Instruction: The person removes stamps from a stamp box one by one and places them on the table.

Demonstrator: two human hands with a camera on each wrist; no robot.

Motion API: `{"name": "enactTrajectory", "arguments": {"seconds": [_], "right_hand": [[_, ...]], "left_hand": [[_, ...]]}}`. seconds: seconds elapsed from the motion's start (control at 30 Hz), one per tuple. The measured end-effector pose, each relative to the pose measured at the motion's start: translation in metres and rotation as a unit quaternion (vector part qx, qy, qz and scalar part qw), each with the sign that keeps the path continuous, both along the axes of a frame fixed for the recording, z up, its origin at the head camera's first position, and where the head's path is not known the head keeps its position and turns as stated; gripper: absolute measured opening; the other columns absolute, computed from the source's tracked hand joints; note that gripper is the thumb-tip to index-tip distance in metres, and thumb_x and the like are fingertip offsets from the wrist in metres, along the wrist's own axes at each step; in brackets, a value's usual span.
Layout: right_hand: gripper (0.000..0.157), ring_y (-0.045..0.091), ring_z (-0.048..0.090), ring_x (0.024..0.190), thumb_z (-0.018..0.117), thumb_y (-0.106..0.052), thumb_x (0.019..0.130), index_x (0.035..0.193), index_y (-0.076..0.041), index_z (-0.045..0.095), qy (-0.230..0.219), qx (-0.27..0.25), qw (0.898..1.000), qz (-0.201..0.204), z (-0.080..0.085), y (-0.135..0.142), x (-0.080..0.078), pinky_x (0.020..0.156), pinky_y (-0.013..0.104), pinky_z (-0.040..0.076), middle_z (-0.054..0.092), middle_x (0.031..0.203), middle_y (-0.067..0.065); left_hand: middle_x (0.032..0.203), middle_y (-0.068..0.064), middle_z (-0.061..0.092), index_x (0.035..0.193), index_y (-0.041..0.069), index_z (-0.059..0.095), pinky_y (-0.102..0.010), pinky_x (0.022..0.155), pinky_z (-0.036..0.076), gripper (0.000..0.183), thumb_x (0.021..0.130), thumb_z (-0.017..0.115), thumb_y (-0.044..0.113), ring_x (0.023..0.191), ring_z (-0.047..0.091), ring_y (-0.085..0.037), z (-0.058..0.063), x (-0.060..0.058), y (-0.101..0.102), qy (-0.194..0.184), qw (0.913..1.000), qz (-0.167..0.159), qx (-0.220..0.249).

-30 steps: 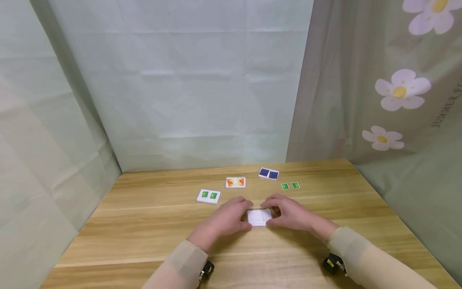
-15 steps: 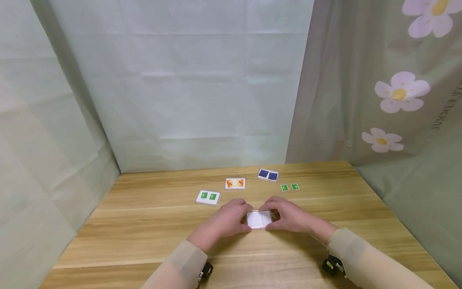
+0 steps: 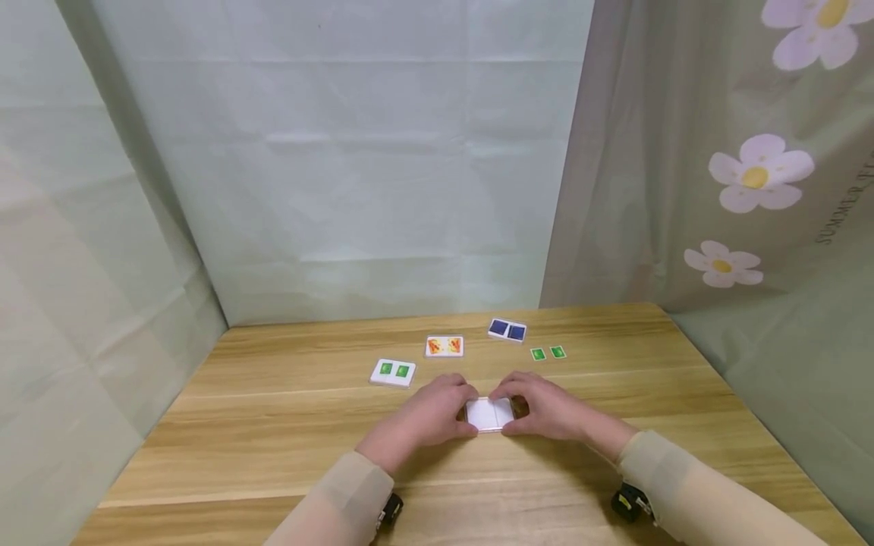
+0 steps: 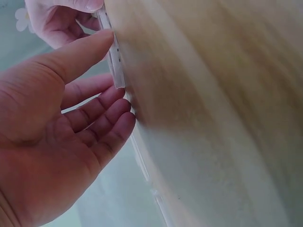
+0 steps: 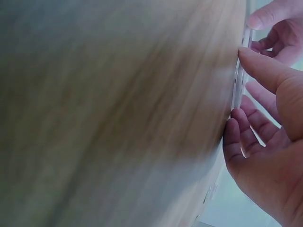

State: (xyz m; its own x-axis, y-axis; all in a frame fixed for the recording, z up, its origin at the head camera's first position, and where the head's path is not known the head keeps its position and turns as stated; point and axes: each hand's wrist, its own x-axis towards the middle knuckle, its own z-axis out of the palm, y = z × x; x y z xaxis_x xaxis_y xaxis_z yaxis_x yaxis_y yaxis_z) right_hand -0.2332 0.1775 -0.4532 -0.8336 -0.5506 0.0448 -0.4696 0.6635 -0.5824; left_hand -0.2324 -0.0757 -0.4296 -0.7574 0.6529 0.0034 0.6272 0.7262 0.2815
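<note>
Between both hands lies a flat clear rectangular case [image 3: 483, 417] with a white face and a thin line across it, low on the wooden table. My left hand [image 3: 437, 409] grips its left end, thumb at the near edge and fingers at the far edge. From the other side my right hand [image 3: 544, 407] holds the right end in the same way. Edge-on in the left wrist view, the thin case [image 4: 116, 68] shows beside the left thumb. The right wrist view likewise has the case edge [image 5: 238, 82] by the right thumb and fingertips.
Behind the hands lie a white case with two green squares [image 3: 394, 372], one with orange pictures [image 3: 444, 346] and one with dark blue squares [image 3: 507, 330]. Two loose green squares [image 3: 548, 353] lie at right on the table [image 3: 273, 432]. Cloth curtains [image 3: 382, 189] surround it.
Both hands keep their hold and barely move. The case has shifted very slightly toward the near side, and the line across its white face stands out more sharply than a second ago.
</note>
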Motion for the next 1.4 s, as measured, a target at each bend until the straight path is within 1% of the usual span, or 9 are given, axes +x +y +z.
{"name": "enactTrajectory", "arguments": {"seconds": [0.27,0.43,0.67,0.77,0.93,1.03,1.2,1.3,1.4], "right_hand": [[0.044,0.022,0.063,0.121,0.094,-0.025,0.092,0.132,-0.017,0.077,0.013,-0.003,1.000,0.006,0.003,0.000,0.001,0.104,0.050,0.054,0.069,0.135,0.000],[0.041,0.022,0.063,0.119,0.091,-0.029,0.095,0.131,-0.016,0.077,0.016,0.001,1.000,0.013,0.003,0.003,0.003,0.100,0.047,0.055,0.068,0.134,0.001],[0.037,0.021,0.064,0.114,0.092,-0.028,0.094,0.127,-0.015,0.078,0.030,0.009,0.999,0.010,0.006,0.005,0.005,0.095,0.041,0.057,0.068,0.132,0.000],[0.036,0.020,0.064,0.113,0.092,-0.028,0.094,0.125,-0.016,0.079,0.038,0.020,0.999,0.002,0.006,0.004,0.005,0.096,0.041,0.057,0.068,0.130,-0.001],[0.036,0.020,0.065,0.112,0.093,-0.030,0.092,0.123,-0.015,0.080,0.066,0.047,0.996,-0.021,0.006,0.002,0.003,0.095,0.043,0.057,0.071,0.126,0.000],[0.036,0.021,0.066,0.112,0.094,-0.031,0.091,0.120,-0.014,0.081,0.089,0.062,0.994,-0.031,0.006,0.001,0.000,0.096,0.045,0.058,0.072,0.124,0.001],[0.035,0.025,0.067,0.114,0.095,-0.029,0.090,0.118,-0.012,0.081,0.114,0.074,0.990,-0.035,0.005,0.001,-0.004,0.099,0.049,0.056,0.074,0.122,0.003],[0.036,0.027,0.067,0.116,0.094,-0.029,0.090,0.119,-0.012,0.081,0.120,0.081,0.989,-0.037,0.006,0.000,-0.007,0.101,0.052,0.054,0.075,0.123,0.004],[0.036,0.028,0.068,0.116,0.094,-0.030,0.090,0.118,-0.012,0.082,0.128,0.092,0.987,-0.042,0.006,0.000,-0.010,0.102,0.054,0.054,0.075,0.123,0.005]], "left_hand": [[0.130,-0.008,0.068,0.135,0.005,0.075,-0.036,0.102,0.056,0.052,0.094,0.092,0.031,0.116,0.062,-0.022,-0.001,-0.002,0.000,0.006,0.9999,0.004,-0.009],[0.131,-0.008,0.067,0.136,0.005,0.074,-0.036,0.102,0.056,0.052,0.095,0.091,0.033,0.116,0.061,-0.022,-0.001,-0.001,0.001,0.006,0.9999,0.002,-0.016],[0.130,-0.004,0.069,0.134,0.009,0.077,-0.047,0.106,0.049,0.051,0.094,0.092,0.038,0.116,0.060,-0.022,0.001,0.000,0.003,0.028,0.9990,0.004,-0.033],[0.129,-0.003,0.069,0.132,0.011,0.078,-0.048,0.107,0.047,0.050,0.093,0.092,0.039,0.116,0.059,-0.022,0.001,-0.001,0.004,0.031,0.9988,0.008,-0.038],[0.129,-0.004,0.067,0.130,0.012,0.079,-0.047,0.109,0.046,0.049,0.092,0.092,0.041,0.118,0.056,-0.023,0.000,-0.008,0.007,0.043,0.9978,0.014,-0.048],[0.133,-0.004,0.066,0.131,0.014,0.080,-0.048,0.116,0.043,0.050,0.093,0.091,0.045,0.126,0.055,-0.026,-0.001,-0.012,0.008,0.056,0.9966,0.018,-0.056],[0.141,-0.005,0.065,0.131,0.015,0.080,-0.059,0.128,0.030,0.050,0.094,0.089,0.046,0.141,0.050,-0.031,-0.003,-0.019,0.011,0.066,0.9955,0.024,-0.064],[0.142,-0.004,0.067,0.128,0.015,0.081,-0.065,0.128,0.026,0.046,0.093,0.090,0.044,0.145,0.050,-0.031,-0.004,-0.023,0.012,0.068,0.9954,0.024,-0.064],[0.142,-0.003,0.069,0.126,0.015,0.082,-0.066,0.129,0.024,0.044,0.094,0.090,0.043,0.149,0.050,-0.031,-0.003,-0.027,0.014,0.070,0.9947,0.022,-0.072]]}}
